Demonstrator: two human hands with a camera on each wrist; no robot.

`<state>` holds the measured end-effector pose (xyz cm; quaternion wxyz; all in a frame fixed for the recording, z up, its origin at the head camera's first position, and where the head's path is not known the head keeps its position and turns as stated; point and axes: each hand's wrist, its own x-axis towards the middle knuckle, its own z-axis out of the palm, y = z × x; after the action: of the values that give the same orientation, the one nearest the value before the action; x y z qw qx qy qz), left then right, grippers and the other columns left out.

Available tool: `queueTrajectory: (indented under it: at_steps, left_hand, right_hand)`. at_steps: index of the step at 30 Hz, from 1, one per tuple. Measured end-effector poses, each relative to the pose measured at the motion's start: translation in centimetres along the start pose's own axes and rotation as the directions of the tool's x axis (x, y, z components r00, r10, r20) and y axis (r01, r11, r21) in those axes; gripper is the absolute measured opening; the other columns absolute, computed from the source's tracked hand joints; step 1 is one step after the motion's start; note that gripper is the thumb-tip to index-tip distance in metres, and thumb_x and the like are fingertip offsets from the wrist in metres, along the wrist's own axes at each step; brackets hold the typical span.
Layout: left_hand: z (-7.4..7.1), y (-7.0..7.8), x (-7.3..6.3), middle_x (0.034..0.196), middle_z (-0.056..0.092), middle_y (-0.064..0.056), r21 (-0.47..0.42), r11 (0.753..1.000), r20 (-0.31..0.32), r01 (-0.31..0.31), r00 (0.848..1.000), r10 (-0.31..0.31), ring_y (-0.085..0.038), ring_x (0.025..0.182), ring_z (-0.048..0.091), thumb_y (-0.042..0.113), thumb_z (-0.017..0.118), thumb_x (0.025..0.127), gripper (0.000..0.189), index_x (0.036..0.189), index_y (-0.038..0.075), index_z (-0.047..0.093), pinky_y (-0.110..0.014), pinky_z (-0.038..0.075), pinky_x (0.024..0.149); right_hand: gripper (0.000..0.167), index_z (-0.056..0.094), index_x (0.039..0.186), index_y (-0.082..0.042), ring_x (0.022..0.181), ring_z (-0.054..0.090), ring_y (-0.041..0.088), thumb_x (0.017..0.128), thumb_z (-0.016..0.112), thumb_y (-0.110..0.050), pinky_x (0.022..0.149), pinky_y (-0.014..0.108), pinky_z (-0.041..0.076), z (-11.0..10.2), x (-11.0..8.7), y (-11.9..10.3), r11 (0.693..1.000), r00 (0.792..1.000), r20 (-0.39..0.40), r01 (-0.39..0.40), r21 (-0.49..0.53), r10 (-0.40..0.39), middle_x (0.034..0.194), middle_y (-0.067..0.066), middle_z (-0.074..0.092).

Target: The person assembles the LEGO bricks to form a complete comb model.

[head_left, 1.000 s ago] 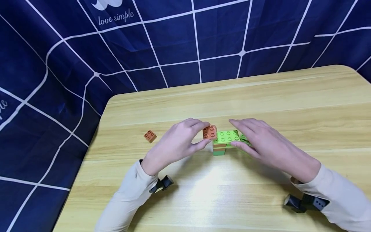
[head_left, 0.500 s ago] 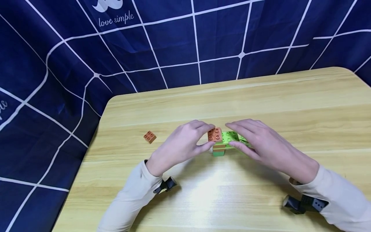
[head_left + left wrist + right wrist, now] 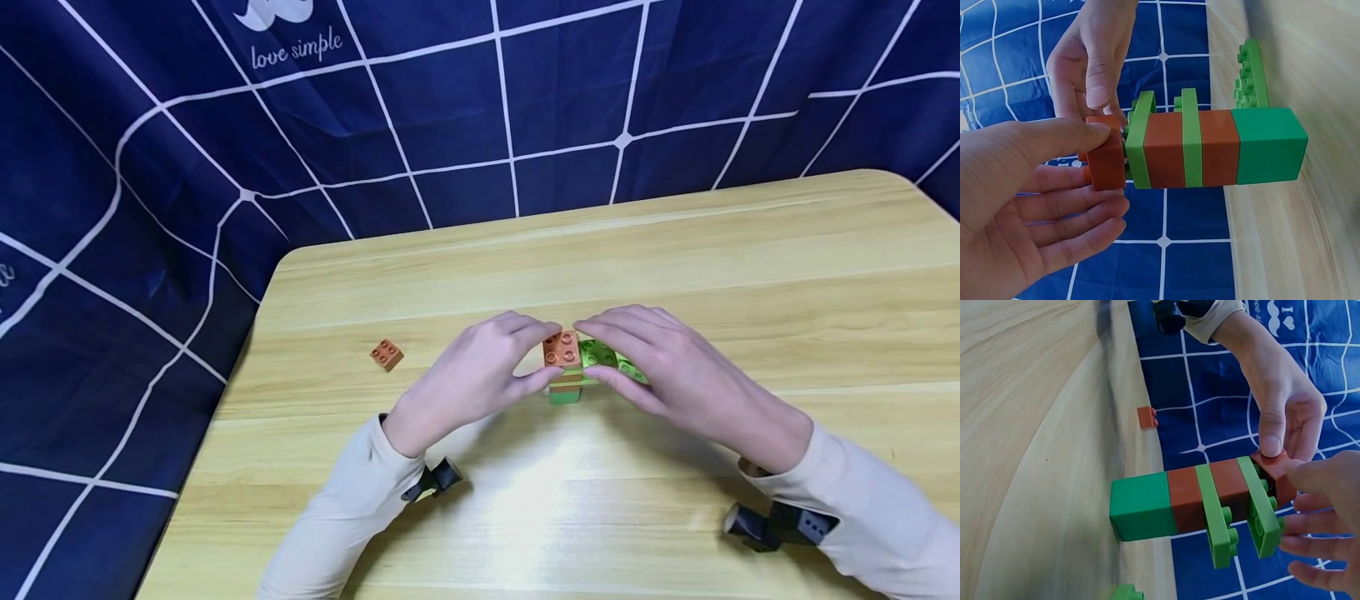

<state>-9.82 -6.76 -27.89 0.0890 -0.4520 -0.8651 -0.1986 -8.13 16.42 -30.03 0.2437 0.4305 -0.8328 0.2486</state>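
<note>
My left hand (image 3: 472,367) pinches an orange-brown toy brick (image 3: 561,348) with four-stud-square top between thumb and fingers, right at the top of a stack. In the left wrist view the stack runs from a dark green block (image 3: 1269,147) through a brown brick (image 3: 1219,150), a light green plate (image 3: 1191,140), another brown brick (image 3: 1165,150) and an upper light green plate (image 3: 1140,144). A thin gap with studs shows under the pinched brick. My right hand (image 3: 667,367) arches over the plate's right part, thumb and fingers extended, thumb tip overlapping the pinched brick in the right wrist view.
A loose orange-brown brick (image 3: 387,355) lies on the wooden table (image 3: 465,275) to the left. Another light green studded piece (image 3: 1254,75) lies on the table beside the stack. A dark blue curtain (image 3: 442,100) with white lines hangs behind the table.
My left hand has moved right with the orange-brown brick, bringing it over the left end of the stack. My right hand has shifted slightly left, towards the brick.
</note>
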Motion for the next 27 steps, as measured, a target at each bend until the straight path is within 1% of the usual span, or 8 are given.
queueTrajectory:
  at_steps: [9, 16, 22, 27]
  left_hand:
    - [0.4, -0.08, 0.09, 0.106, 0.071, -0.009, -0.014, 1.0, -0.022, -0.02, 1.0, 0.019, -0.019, 0.1, 0.066, 0.02, 0.07, 0.09, 0.032, 0.114, -0.001, 0.067, -0.024, 0.053, 0.09]
    - [0.36, 0.04, 0.05, 0.109, 0.07, -0.01, -0.033, 0.999, 0.005, 0.024, 1.0, -0.024, -0.02, 0.103, 0.066, 0.025, 0.069, 0.091, 0.035, 0.116, 0.0, 0.067, -0.025, 0.052, 0.093]
    - [0.46, -0.14, -0.18, 0.114, 0.069, -0.013, -0.036, 0.998, 0.031, 0.051, 0.998, -0.05, -0.021, 0.107, 0.065, 0.029, 0.064, 0.095, 0.04, 0.12, -0.001, 0.065, -0.026, 0.051, 0.094]
    - [0.61, -0.36, -0.29, 0.117, 0.068, -0.012, -0.042, 0.996, 0.047, 0.075, 0.996, -0.073, -0.02, 0.109, 0.064, 0.031, 0.061, 0.096, 0.041, 0.122, 0.0, 0.064, -0.026, 0.05, 0.095]
  right_hand:
    - [0.054, 0.065, 0.117, 0.003, 0.101, 0.064, 0.03, 0.102, 0.04, -0.043, 0.089, 0.049, 0.051, 0.52, 0.15, 0.07, 1.0, 1.0, -0.006, 0.005, 0.021, -0.004, 0.109, 0.015, 0.069]
    - [0.053, 0.066, 0.114, 0.002, 0.1, 0.064, 0.029, 0.102, 0.04, -0.042, 0.089, 0.048, 0.052, 0.79, 0.26, 0.16, 1.0, 1.0, -0.002, 0.001, 0.025, -0.001, 0.106, 0.013, 0.069]
    - [0.055, 0.066, 0.113, 0.003, 0.1, 0.064, 0.029, 0.102, 0.039, -0.044, 0.089, 0.049, 0.052, 0.88, 0.28, 0.15, 0.999, 1.0, 0.02, -0.019, 0.027, 0.018, 0.106, 0.013, 0.069]
    - [0.055, 0.066, 0.112, 0.003, 0.1, 0.064, 0.03, 0.103, 0.038, -0.044, 0.089, 0.05, 0.052, 0.96, 0.39, 0.15, 0.999, 0.999, 0.033, -0.028, 0.017, 0.027, 0.105, 0.013, 0.069]
